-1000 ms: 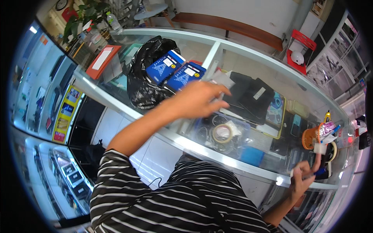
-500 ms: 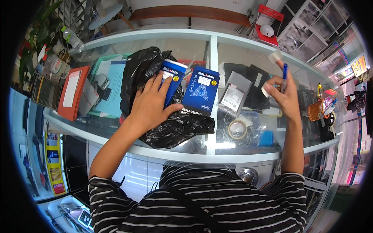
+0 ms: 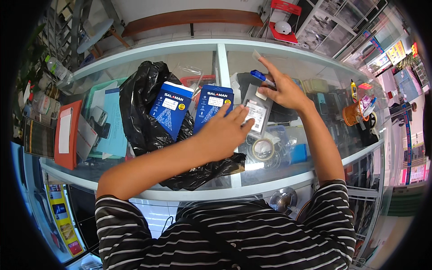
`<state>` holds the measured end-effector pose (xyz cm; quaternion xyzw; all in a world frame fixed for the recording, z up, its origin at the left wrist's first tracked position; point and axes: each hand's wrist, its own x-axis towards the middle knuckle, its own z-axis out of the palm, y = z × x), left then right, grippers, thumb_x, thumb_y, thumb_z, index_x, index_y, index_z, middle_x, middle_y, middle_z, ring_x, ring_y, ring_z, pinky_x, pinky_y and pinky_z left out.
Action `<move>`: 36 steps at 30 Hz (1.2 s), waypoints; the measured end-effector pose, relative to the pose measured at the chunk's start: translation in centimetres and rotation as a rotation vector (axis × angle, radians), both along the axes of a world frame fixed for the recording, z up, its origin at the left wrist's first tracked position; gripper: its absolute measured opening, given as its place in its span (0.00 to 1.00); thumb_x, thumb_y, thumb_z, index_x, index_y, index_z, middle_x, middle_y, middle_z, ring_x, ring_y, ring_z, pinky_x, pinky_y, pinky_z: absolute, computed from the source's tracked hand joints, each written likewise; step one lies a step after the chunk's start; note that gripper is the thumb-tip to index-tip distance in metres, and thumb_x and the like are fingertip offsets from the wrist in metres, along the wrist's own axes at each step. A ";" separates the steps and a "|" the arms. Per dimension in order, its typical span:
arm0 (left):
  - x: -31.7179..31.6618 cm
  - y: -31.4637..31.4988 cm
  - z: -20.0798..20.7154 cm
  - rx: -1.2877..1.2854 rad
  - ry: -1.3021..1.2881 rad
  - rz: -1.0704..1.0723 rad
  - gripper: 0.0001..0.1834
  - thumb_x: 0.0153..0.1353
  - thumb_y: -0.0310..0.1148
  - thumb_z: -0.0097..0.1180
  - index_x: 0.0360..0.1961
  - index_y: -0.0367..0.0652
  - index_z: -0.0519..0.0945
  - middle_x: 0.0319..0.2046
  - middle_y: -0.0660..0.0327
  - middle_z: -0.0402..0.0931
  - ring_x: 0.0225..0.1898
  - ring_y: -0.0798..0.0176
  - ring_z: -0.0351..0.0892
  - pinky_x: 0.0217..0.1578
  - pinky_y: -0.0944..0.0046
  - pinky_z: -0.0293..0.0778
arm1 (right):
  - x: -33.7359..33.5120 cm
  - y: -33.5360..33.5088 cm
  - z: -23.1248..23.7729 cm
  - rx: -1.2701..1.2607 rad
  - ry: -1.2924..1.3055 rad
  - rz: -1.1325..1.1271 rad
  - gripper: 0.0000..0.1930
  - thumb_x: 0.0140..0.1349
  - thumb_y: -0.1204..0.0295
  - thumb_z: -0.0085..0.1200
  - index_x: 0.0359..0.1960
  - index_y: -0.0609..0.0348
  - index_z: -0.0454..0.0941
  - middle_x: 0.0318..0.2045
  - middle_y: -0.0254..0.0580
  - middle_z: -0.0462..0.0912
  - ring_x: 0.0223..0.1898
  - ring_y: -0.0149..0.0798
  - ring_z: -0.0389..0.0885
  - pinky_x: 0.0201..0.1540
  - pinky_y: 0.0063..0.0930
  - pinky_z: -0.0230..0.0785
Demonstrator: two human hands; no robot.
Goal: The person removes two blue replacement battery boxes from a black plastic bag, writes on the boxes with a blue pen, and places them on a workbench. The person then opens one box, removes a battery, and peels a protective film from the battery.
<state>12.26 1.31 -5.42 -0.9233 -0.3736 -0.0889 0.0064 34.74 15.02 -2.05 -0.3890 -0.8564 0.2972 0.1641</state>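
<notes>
My left hand has moved from a flat blue cardboard box to a clear, rectangular plastic pouch, fingers spread loosely; contact is unclear. My right hand, now by the pouch's edge, grips a slim blue-capped pen. The pouch lies on the white-framed glass counter, near a crinkled black plastic bag.

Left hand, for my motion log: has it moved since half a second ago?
Yes: the left hand moved right, now reaching across the white counter divider.
</notes>
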 end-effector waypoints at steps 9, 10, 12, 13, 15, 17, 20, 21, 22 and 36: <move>4.3 -2.3 -1.0 0.171 -0.019 0.005 0.23 0.53 0.35 0.57 0.46 0.30 0.85 0.34 0.32 0.83 0.45 0.40 0.81 0.50 0.49 0.69 | -0.5 -0.5 -1.2 -0.204 0.095 -0.105 0.48 0.56 0.76 0.69 0.77 0.45 0.55 0.29 0.35 0.74 0.33 0.29 0.74 0.39 0.25 0.69; 4.3 -2.3 -1.1 0.186 -0.039 -0.007 0.22 0.52 0.35 0.58 0.46 0.31 0.86 0.32 0.33 0.83 0.44 0.41 0.81 0.48 0.50 0.69 | -0.4 -0.5 -1.2 -0.218 0.090 -0.092 0.48 0.56 0.76 0.69 0.77 0.45 0.55 0.29 0.35 0.74 0.33 0.29 0.73 0.39 0.25 0.69; 4.5 -2.3 -1.2 0.210 -0.059 0.009 0.21 0.52 0.35 0.58 0.44 0.32 0.86 0.33 0.32 0.83 0.42 0.41 0.82 0.48 0.50 0.70 | -0.5 -0.5 -1.0 -0.225 0.058 -0.083 0.48 0.55 0.76 0.69 0.77 0.48 0.55 0.27 0.34 0.73 0.32 0.30 0.73 0.38 0.24 0.67; 4.6 -2.4 -1.3 0.222 -0.070 0.015 0.21 0.52 0.35 0.58 0.44 0.32 0.86 0.34 0.31 0.83 0.41 0.41 0.82 0.47 0.50 0.70 | -0.6 -0.4 -1.2 -0.220 0.051 -0.072 0.49 0.55 0.76 0.70 0.77 0.48 0.55 0.26 0.34 0.73 0.32 0.30 0.73 0.38 0.25 0.67; 4.8 -2.2 -1.3 0.227 -0.086 0.008 0.21 0.51 0.35 0.59 0.42 0.32 0.87 0.33 0.32 0.83 0.39 0.41 0.82 0.47 0.50 0.70 | -0.7 -0.2 -1.6 -0.211 0.035 -0.061 0.49 0.55 0.75 0.70 0.77 0.48 0.55 0.26 0.35 0.74 0.31 0.30 0.73 0.38 0.26 0.67; 5.0 -2.2 -1.5 0.240 -0.101 0.012 0.20 0.50 0.35 0.59 0.40 0.32 0.87 0.31 0.32 0.83 0.38 0.41 0.83 0.46 0.50 0.71 | -1.4 -0.4 -1.2 -0.195 0.008 -0.066 0.49 0.54 0.75 0.70 0.77 0.49 0.55 0.25 0.36 0.74 0.31 0.32 0.73 0.38 0.28 0.68; 5.3 -2.4 -1.9 0.274 -0.134 0.037 0.19 0.48 0.35 0.60 0.37 0.31 0.86 0.28 0.32 0.83 0.37 0.41 0.83 0.45 0.51 0.71 | -1.4 -0.3 -1.5 -0.159 -0.031 -0.042 0.50 0.53 0.76 0.70 0.77 0.48 0.54 0.26 0.39 0.75 0.30 0.36 0.74 0.38 0.31 0.69; 5.3 -2.3 -2.1 0.287 -0.153 0.044 0.18 0.48 0.34 0.60 0.37 0.31 0.86 0.27 0.32 0.82 0.37 0.41 0.83 0.44 0.51 0.71 | -1.4 -0.3 -1.4 -0.147 -0.054 -0.040 0.51 0.52 0.75 0.71 0.77 0.48 0.54 0.27 0.40 0.75 0.30 0.38 0.75 0.39 0.32 0.69; 5.4 -2.3 -2.3 0.300 -0.172 0.052 0.18 0.47 0.34 0.60 0.36 0.30 0.86 0.26 0.32 0.82 0.37 0.41 0.83 0.44 0.51 0.72 | -1.4 -0.3 -1.3 -0.135 -0.077 -0.039 0.51 0.51 0.75 0.71 0.77 0.48 0.54 0.28 0.41 0.76 0.30 0.40 0.75 0.39 0.34 0.69; 7.4 -2.7 -2.7 0.364 -0.144 0.114 0.17 0.44 0.32 0.61 0.32 0.29 0.84 0.18 0.41 0.79 0.32 0.41 0.83 0.44 0.49 0.73 | -2.3 -3.5 -3.3 0.165 -0.139 -0.483 0.63 0.39 0.56 0.80 0.77 0.51 0.52 0.33 0.44 0.78 0.35 0.48 0.81 0.40 0.42 0.73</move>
